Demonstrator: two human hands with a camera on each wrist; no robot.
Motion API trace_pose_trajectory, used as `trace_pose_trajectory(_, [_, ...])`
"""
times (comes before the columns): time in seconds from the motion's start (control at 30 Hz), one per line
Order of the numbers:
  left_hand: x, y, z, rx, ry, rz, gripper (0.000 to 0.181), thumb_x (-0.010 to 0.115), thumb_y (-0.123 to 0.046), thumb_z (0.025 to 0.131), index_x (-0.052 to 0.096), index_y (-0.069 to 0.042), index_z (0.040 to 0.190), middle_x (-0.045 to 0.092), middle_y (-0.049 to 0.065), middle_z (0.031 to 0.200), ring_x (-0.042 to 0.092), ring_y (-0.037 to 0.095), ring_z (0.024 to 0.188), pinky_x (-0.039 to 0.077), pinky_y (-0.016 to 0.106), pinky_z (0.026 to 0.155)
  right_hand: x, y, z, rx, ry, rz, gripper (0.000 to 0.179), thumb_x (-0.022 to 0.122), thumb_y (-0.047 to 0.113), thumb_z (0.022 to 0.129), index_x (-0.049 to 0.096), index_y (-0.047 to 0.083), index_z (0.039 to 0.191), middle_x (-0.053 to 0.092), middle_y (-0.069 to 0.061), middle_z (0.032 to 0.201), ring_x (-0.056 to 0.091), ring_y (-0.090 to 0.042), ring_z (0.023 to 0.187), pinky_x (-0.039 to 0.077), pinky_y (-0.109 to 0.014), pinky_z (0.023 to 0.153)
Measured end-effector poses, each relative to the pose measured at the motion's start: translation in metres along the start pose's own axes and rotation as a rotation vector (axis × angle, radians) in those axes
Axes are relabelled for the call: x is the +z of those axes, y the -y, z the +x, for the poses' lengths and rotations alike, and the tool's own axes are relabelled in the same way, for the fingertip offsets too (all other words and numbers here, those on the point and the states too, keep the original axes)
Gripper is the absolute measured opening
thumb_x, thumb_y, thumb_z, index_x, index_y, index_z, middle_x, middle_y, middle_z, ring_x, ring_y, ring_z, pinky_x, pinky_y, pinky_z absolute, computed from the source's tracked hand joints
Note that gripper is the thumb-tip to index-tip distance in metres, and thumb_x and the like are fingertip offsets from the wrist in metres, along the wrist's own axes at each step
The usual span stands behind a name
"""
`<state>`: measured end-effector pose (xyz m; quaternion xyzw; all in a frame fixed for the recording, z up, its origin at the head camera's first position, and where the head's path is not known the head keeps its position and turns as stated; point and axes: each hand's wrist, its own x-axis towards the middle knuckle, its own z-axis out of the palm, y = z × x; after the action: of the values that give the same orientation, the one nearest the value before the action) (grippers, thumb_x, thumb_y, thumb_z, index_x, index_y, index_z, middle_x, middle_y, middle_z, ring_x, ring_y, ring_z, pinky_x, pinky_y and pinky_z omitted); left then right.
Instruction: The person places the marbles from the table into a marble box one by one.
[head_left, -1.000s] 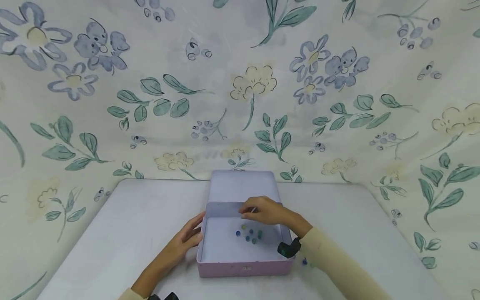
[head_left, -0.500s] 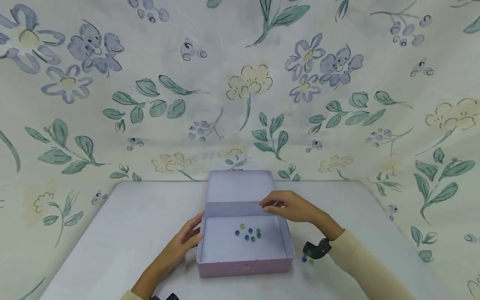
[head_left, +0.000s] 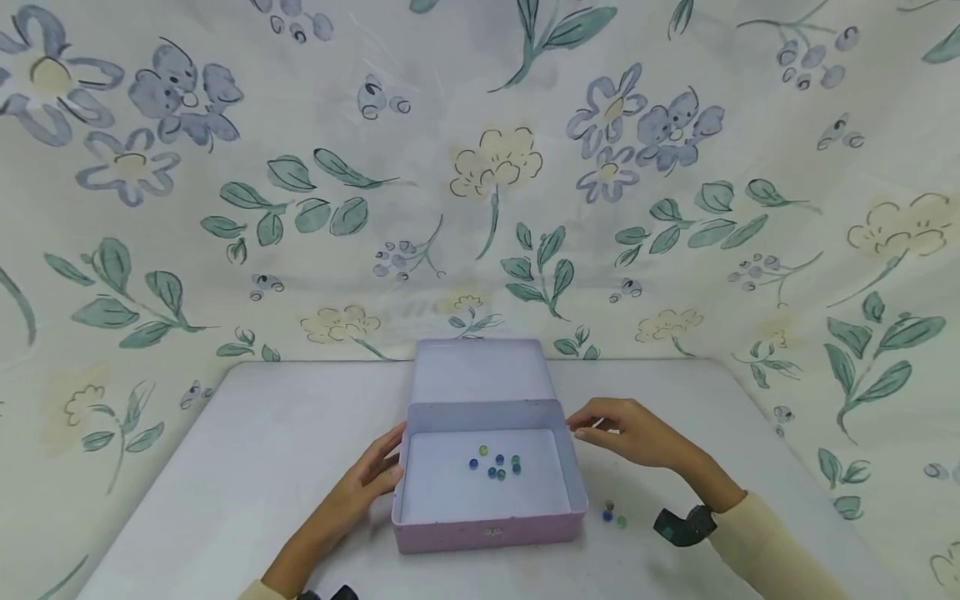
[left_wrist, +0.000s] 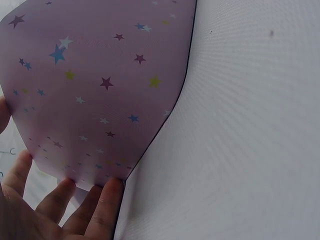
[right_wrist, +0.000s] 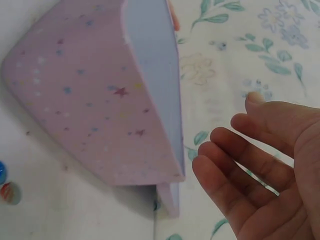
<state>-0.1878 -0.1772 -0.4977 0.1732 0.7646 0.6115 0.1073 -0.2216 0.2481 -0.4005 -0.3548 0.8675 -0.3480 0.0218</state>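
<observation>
A pink-and-lilac box [head_left: 487, 532] stands with its lid [head_left: 478, 368] tipped back. Its outer side in the left wrist view shows a star print [left_wrist: 100, 100]. Several glass marbles [head_left: 500, 460], blue, green and yellowish, lie scattered on the box floor. My left hand [head_left: 367, 477] rests against the box's left wall, fingers extended and fingertips touching it. Just off the box's right rear corner hovers my right hand [head_left: 626, 429]. In the right wrist view its fingers [right_wrist: 240, 145] are loosely bent and the palm holds nothing.
On the white table [head_left: 300, 433], right of the box, lie three more marbles: a brownish one [head_left: 609, 505], a blue one [head_left: 607, 517] and a green one [head_left: 621, 522]. A flowered cloth [head_left: 480, 208] hangs behind the table's far edge.
My right hand has moved from above the inside of the box out to the right, past its right wall. The left hand stays on the left wall. The marbles inside stay put.
</observation>
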Motion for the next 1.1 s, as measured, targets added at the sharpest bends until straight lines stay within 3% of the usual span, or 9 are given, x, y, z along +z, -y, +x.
trace_pose_trajectory(0.2, [0.001,0.002,-0.001,0.001,0.008,0.002,0.061,0.045,-0.020,0.106,0.018,-0.019,0.161,0.014,0.023,0.166,0.022,0.055,0.146,0.043,0.062,0.107,0.004,-0.013,-0.028,0.031,-0.032,0.029,0.018,0.066,0.018,0.097,0.072,0.012,0.114,0.074,-0.003,0.108,0.066,-0.002,0.097,0.058,-0.022,0.081])
trace_pose_trajectory(0.37, [0.000,0.001,0.000,-0.006,-0.009,0.003,0.061,0.045,-0.021,0.106,0.019,-0.020,0.161,0.015,0.021,0.166,0.022,0.053,0.147,0.039,0.064,0.110,0.009,-0.019,-0.047,0.046,-0.047,0.052,0.018,0.068,0.010,0.094,0.072,0.009,0.112,0.074,-0.010,0.106,0.064,0.004,0.097,0.058,-0.022,0.080])
trace_pose_trajectory(0.67, [-0.001,0.000,0.000,-0.017,-0.010,-0.007,0.060,0.045,-0.022,0.106,0.019,-0.023,0.161,0.016,0.018,0.167,0.024,0.051,0.148,0.041,0.062,0.110,0.030,-0.038,-0.088,0.089,-0.050,0.106,0.016,0.067,0.009,0.094,0.072,0.005,0.108,0.072,-0.012,0.103,0.063,0.006,0.093,0.059,-0.023,0.073])
trace_pose_trajectory(1.1, [-0.001,0.001,0.000,-0.001,-0.014,0.004,0.060,0.046,-0.022,0.106,0.021,-0.021,0.160,0.016,0.020,0.166,0.024,0.053,0.147,0.042,0.063,0.108,0.048,-0.052,-0.106,0.063,-0.073,0.108,0.015,0.068,0.007,0.092,0.074,0.012,0.105,0.073,-0.003,0.101,0.065,0.002,0.088,0.056,-0.021,0.071])
